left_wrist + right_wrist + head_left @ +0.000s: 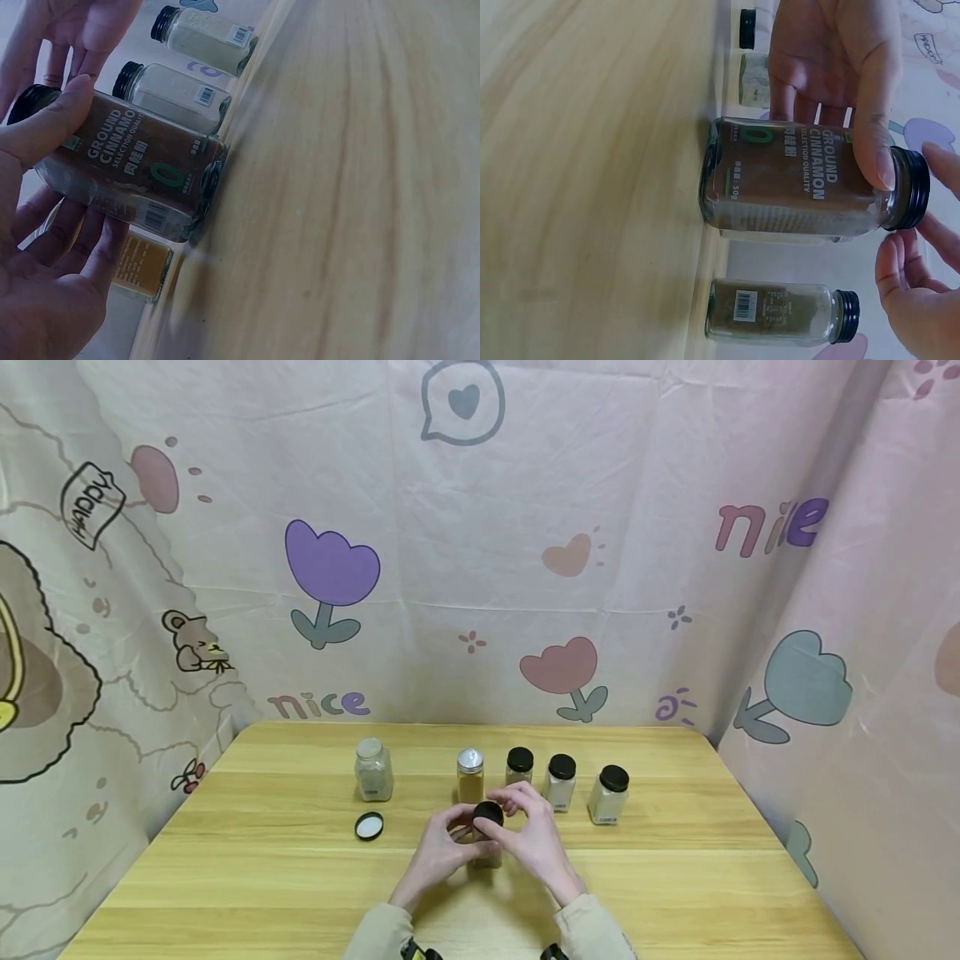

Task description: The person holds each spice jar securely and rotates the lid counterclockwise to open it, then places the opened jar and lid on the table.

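My left hand [442, 852] grips a ground cinnamon jar [150, 161] around its body, thumb on one side and fingers on the other. The jar is square-sided clear glass with brown powder and stands upright on the table. On top is a black screw lid [909, 187], still seated on the neck. My right hand [536, 839] is at that lid, with thumb and fingertips pinching its rim from both sides. Behind the hands stands a jar of yellow-brown powder with a silver top [470, 764].
Three black-lidded jars [519, 760] [560, 783] [609, 797] stand at the back, right of the silver-topped one. Farther left is a clear jar [373, 772] with a pale top. A loose black cap [369, 826] with a white inside lies in front of it. A printed curtain [450, 527] surrounds the wooden table [262, 877].
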The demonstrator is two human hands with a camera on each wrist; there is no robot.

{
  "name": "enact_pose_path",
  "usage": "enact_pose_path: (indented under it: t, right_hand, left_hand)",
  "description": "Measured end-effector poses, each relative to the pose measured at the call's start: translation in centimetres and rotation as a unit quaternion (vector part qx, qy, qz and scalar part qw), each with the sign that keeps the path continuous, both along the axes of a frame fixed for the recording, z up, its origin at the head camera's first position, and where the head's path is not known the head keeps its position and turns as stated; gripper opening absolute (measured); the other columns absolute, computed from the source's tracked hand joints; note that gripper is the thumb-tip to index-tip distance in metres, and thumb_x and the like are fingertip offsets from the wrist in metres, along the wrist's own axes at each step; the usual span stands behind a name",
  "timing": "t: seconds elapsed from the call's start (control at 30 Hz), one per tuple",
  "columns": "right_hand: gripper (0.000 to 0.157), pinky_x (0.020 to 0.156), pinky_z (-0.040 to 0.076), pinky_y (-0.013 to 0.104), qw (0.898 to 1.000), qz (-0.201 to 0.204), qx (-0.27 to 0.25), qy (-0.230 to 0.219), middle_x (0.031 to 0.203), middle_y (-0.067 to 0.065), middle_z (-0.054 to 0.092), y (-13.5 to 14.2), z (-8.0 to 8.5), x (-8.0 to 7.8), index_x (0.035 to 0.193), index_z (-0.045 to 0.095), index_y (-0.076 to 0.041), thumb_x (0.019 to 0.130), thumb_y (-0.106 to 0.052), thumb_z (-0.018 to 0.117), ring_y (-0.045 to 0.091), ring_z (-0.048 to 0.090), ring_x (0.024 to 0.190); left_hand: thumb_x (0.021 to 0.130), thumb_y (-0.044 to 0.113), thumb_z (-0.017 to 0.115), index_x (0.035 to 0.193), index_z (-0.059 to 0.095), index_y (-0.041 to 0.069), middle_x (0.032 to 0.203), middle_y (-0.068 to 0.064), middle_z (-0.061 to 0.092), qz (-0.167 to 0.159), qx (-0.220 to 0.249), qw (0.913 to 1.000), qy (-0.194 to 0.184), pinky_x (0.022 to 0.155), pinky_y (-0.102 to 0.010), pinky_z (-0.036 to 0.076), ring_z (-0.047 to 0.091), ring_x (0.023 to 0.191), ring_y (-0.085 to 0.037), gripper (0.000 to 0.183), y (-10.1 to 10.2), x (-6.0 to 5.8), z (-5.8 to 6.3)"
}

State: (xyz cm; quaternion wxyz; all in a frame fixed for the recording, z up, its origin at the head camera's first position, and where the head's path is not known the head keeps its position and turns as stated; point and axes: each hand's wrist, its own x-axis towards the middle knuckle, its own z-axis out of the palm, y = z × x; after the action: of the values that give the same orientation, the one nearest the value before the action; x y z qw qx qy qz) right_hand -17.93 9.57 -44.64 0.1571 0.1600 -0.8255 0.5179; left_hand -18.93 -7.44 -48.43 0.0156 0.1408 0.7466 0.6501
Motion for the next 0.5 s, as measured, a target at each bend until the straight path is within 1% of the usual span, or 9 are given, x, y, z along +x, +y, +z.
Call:
enact_pose_path:
  t: [0.13, 0.23, 0.27, 0.33, 0.43, 0.5]
  right_hand:
    - [0.031, 0.083, 0.048, 0.02, 1.0, 0.007, 0.0, 0.003, 0.101, -0.006, 0.069, 0.07, 0.01, -0.03, 0.102, 0.077, -0.012, 0.074, -0.017, 0.089, 0.008, 0.06, 0.087]
    - [0.03, 0.085, 0.05, 0.021, 1.0, 0.016, 0.004, 0.0, 0.104, -0.006, 0.07, 0.14, 0.1, -0.03, 0.103, 0.077, -0.012, 0.075, -0.015, 0.088, 0.01, 0.062, 0.091]
    - [0.029, 0.086, 0.051, 0.023, 1.0, 0.021, 0.006, -0.002, 0.105, -0.006, 0.07, 0.19, 0.14, -0.02, 0.103, 0.077, -0.012, 0.076, -0.014, 0.087, 0.012, 0.063, 0.093]
    - [0.029, 0.09, 0.053, 0.029, 0.999, 0.037, 0.011, -0.004, 0.109, -0.004, 0.071, 0.32, 0.17, -0.03, 0.106, 0.077, -0.012, 0.078, -0.012, 0.084, 0.015, 0.064, 0.098]
    - [0.031, 0.098, 0.053, 0.033, 0.998, 0.068, 0.015, -0.004, 0.115, -0.001, 0.07, 0.51, 0.24, 0.0, 0.111, 0.075, -0.009, 0.081, -0.009, 0.08, 0.021, 0.064, 0.107]
    - [0.033, 0.102, 0.053, 0.033, 0.996, 0.086, 0.015, -0.001, 0.118, 0.002, 0.07, 0.61, 0.25, -0.01, 0.115, 0.073, -0.007, 0.083, -0.007, 0.077, 0.023, 0.064, 0.111]
  left_hand:
    - [0.075, 0.008, 0.087, 0.118, 0.067, 0.0, 0.118, -0.019, 0.07, -0.002, 0.001, 1.0, 0.002, 0.106, -0.033, 0.055, 0.065, 0.113, -0.024, 0.047, -0.01, -0.04, -0.13]
    - [0.075, 0.008, 0.087, 0.117, 0.067, -0.001, 0.118, -0.019, 0.069, -0.004, -0.002, 1.0, 0.003, 0.106, -0.032, 0.055, 0.065, 0.112, -0.024, 0.047, -0.06, -0.1, -0.29]
    - [0.075, 0.009, 0.087, 0.117, 0.067, -0.001, 0.118, -0.019, 0.069, -0.004, -0.003, 1.0, 0.005, 0.106, -0.032, 0.055, 0.065, 0.112, -0.024, 0.047, -0.09, -0.12, -0.33]
    - [0.075, 0.009, 0.087, 0.118, 0.067, -0.001, 0.118, -0.02, 0.069, -0.006, -0.005, 0.9999, 0.008, 0.106, -0.032, 0.055, 0.065, 0.111, -0.024, 0.048, -0.13, -0.15, -0.38]
    - [0.076, 0.009, 0.087, 0.118, 0.066, -0.002, 0.117, -0.02, 0.068, -0.008, -0.008, 0.9998, 0.017, 0.106, -0.033, 0.055, 0.065, 0.11, -0.022, 0.049, -0.18, -0.16, -0.38]
    - [0.075, 0.009, 0.087, 0.118, 0.066, -0.003, 0.117, -0.021, 0.068, -0.008, -0.009, 0.9997, 0.021, 0.106, -0.034, 0.055, 0.065, 0.11, -0.021, 0.049, -0.2, -0.13, -0.33]
